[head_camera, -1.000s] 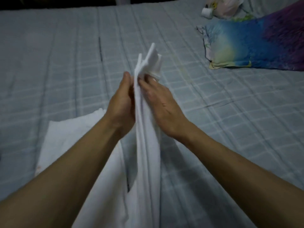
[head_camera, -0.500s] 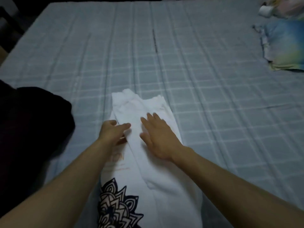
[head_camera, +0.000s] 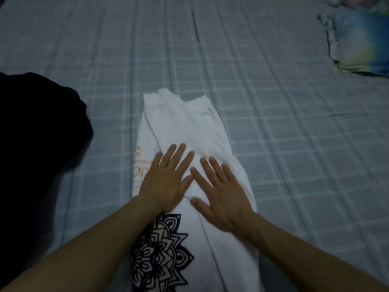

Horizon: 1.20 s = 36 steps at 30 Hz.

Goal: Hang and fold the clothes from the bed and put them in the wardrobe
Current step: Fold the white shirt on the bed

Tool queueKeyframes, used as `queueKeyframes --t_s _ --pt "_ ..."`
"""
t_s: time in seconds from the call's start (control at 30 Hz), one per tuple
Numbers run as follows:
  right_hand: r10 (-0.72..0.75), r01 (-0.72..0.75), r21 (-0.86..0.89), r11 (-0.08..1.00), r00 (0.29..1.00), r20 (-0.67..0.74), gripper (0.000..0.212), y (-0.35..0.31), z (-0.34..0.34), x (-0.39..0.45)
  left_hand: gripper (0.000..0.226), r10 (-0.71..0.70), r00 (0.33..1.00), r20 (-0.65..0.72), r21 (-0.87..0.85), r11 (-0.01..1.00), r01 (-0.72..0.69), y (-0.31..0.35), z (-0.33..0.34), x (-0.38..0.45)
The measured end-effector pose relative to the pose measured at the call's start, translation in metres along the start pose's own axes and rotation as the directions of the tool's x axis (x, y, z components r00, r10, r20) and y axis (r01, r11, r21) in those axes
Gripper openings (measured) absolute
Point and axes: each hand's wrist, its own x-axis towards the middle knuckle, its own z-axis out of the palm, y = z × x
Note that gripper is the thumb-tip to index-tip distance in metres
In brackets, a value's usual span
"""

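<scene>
A white T-shirt (head_camera: 185,127) lies folded into a long narrow strip on the bed, running away from me. It carries a dark mandala print near me and orange lettering on its left edge. My left hand (head_camera: 166,180) lies flat on the shirt's middle with straight fingers. My right hand (head_camera: 221,192) presses flat beside it, fingers spread, on the folded-over right half. The thumbs of both hands nearly touch.
The bed (head_camera: 273,123) has a pale blue-grey checked sheet. A dark black garment (head_camera: 37,148) lies heaped at the left. A blue and yellow pillow (head_camera: 360,41) sits at the far right corner.
A second ago both hands held the white shirt up in the air, pinched together. It now lies flat on the bed, and both hands have flattened out on it.
</scene>
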Motion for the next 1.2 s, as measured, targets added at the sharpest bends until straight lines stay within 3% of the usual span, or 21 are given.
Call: queueKeyframes --t_s 0.13,0.37,0.57,0.67,0.8,0.9,1.0,1.1,1.2 --pt "0.000 0.000 -0.032 0.999 1.000 -0.013 0.075 -0.002 -0.004 -0.004 0.064 -0.026 1.000 0.002 0.054 0.998 0.026 0.008 -0.008 -0.013" --pt "-0.047 0.048 -0.038 0.998 0.999 0.025 0.081 -0.049 0.019 -0.125 0.064 0.209 0.972 0.104 0.099 0.971 -0.220 0.046 -0.008 -0.115" --pt "-0.112 0.113 -0.009 0.994 0.993 0.041 0.078 -0.048 0.024 -0.141 0.065 -0.060 0.996 0.070 0.113 0.992 0.052 0.054 -0.015 -0.143" --pt "-0.195 0.193 0.021 0.981 0.978 0.081 0.079 -0.049 0.023 -0.161 0.052 0.121 0.992 0.029 0.114 0.986 -0.124 0.053 -0.025 -0.170" --pt "-0.312 0.315 -0.023 0.949 0.946 0.092 0.099 -0.049 0.025 -0.208 0.049 0.381 0.925 0.001 0.025 0.924 -0.381 0.050 -0.035 -0.217" --pt "-0.346 0.344 0.036 0.938 0.934 0.086 0.118 -0.040 0.024 -0.231 0.049 0.449 0.885 0.121 -0.051 0.894 -0.446 0.049 -0.047 -0.244" --pt "-0.363 0.357 0.073 0.931 0.926 0.099 0.126 -0.030 0.021 -0.237 0.078 0.416 0.864 0.284 -0.023 0.904 -0.428 0.047 -0.047 -0.263" --pt "-0.375 0.374 0.092 0.923 0.927 0.000 0.110 -0.029 0.026 -0.237 0.094 0.453 0.822 0.345 0.008 0.874 -0.485 0.054 -0.042 -0.272" --pt "-0.366 0.389 0.121 0.913 0.914 -0.178 0.084 -0.024 0.037 -0.240 0.064 0.540 0.805 0.244 -0.013 0.832 -0.554 0.063 -0.040 -0.278"
